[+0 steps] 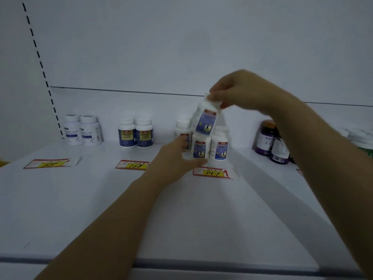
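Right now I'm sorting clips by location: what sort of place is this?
Probably a pharmacy or shop: a white display shelf, grouped pill bottles and handwritten price tags in front of them.

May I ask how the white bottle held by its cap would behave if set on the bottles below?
The white bottle looks like rigid plastic, so the right hand pinching its cap probably won't dent it. It hangs tilted; on the lower bottles and their narrow caps it could easily tip or roll. The left hand gripping them should help.
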{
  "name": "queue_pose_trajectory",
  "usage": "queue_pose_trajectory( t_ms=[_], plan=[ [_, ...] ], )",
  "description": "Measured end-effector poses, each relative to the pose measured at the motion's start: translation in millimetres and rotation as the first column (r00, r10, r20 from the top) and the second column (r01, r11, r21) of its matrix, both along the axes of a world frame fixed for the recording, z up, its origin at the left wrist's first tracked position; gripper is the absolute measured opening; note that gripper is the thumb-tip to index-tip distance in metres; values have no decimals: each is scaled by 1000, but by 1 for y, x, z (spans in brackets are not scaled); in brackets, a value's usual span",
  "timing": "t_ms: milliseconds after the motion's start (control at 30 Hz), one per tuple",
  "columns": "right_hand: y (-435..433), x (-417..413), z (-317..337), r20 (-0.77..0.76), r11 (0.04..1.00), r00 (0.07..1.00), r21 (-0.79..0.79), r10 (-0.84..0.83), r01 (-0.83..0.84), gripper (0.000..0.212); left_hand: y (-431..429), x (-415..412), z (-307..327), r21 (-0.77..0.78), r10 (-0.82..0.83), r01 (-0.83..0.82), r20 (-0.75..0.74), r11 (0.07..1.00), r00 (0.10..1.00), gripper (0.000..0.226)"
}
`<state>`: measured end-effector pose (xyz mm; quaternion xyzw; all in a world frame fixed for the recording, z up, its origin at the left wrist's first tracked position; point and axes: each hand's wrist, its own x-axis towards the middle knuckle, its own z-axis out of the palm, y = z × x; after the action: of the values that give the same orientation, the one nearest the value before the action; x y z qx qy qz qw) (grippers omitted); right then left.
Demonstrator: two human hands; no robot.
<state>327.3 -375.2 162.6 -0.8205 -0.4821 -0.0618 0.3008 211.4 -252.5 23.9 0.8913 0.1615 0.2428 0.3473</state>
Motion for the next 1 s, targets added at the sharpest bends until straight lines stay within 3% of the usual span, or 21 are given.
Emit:
queue_pose_trajectory(
  t_ms=[133, 233, 367, 800, 900, 1000],
  plan=[
    [14, 23, 25, 131, 986, 981, 99, -146, 133, 32, -3, 0, -8, 166, 14, 46, -345, 985, 938, 95],
    [31, 36, 17, 310, 970, 924, -18, -224, 241, 33, -6, -2, -10, 239, 4, 110, -431, 965, 902, 98],
    [42, 51, -11, 280, 951, 929, -119, -243, 284, 32, -6, -1, -15, 350, 59, 162, -544, 923, 837, 106],
    [46, 64, -66, -47, 945, 955, -171, -292, 280, 26, -6, 1, -18, 370, 80, 182, -591, 911, 803, 108],
    [43, 66, -67, -52, 951, 958, -154, -280, 270, 26, -6, 2, -17, 376, 83, 182, -590, 909, 803, 107],
    [37, 63, -66, 45, 941, 958, -176, -285, 288, 30, -6, 2, -18, 374, 83, 184, -595, 909, 800, 108]
  ],
)
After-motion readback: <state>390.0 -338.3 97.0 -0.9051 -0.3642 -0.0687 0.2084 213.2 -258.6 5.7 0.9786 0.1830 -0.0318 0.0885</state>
